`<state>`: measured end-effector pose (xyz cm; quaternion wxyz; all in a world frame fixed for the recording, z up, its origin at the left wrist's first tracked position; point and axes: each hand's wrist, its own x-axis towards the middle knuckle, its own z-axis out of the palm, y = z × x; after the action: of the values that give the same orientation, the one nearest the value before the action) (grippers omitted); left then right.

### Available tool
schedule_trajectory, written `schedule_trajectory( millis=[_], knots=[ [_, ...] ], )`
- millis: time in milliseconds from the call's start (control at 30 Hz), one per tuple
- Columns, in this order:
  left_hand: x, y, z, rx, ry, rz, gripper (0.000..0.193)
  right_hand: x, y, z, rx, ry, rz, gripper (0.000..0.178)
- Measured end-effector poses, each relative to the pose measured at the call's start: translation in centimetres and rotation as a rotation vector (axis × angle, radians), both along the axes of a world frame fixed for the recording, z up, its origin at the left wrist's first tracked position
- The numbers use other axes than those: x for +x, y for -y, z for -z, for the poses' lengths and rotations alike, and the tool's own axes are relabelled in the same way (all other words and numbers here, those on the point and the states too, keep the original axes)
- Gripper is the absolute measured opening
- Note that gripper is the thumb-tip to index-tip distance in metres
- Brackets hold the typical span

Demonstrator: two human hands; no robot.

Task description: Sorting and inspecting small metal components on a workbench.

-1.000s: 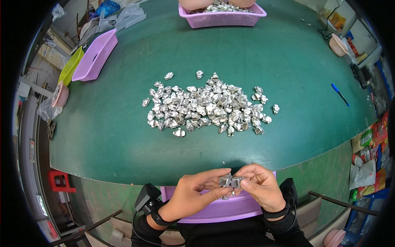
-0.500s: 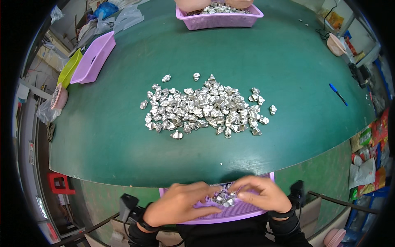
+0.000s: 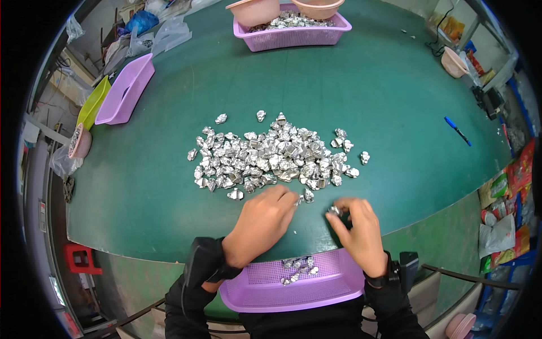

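Note:
A loose heap of small shiny silver metal parts (image 3: 271,152) lies on the green table. My left hand (image 3: 262,223) reaches to the heap's front edge, its fingers curled down around a silver part that shows only partly at the fingertips. To its right, my right hand (image 3: 361,231) pinches a single silver metal part (image 3: 334,211) between thumb and fingers, just above the tabletop. Below both hands, a purple perforated basket (image 3: 333,291) rests at my lap against the table edge. Several silver parts (image 3: 299,271) lie inside it.
Another purple basket (image 3: 293,39) full of silver parts stands at the far edge, with pink bowls (image 3: 254,12) on it. At the left are an empty purple basket (image 3: 116,104) and a green one (image 3: 93,104). A blue pen (image 3: 457,131) lies at the right.
Both hands have moved up from the lap basket to the front of the heap. Parts that were between the hands now lie in the basket, and my right hand has taken hold of one part.

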<state>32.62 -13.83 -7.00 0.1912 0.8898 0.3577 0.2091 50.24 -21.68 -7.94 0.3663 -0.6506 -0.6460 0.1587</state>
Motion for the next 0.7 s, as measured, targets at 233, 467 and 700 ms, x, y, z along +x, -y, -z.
schedule_trajectory(
  millis=[233,467,700],
  knots=[
    [-2.1,1.0,-0.2,-0.155,0.085,0.133,0.016,-0.3,2.4,-0.2,-0.189,-0.553,-0.163,0.025],
    [-1.4,1.7,0.1,-0.144,0.056,-0.071,0.027,-0.4,3.0,-0.9,-0.466,-1.043,-0.120,0.021],
    [-2.5,3.2,-1.6,-0.449,0.328,0.027,0.029,-0.8,3.3,-1.5,-0.357,-1.093,-0.245,0.028]
  ],
)
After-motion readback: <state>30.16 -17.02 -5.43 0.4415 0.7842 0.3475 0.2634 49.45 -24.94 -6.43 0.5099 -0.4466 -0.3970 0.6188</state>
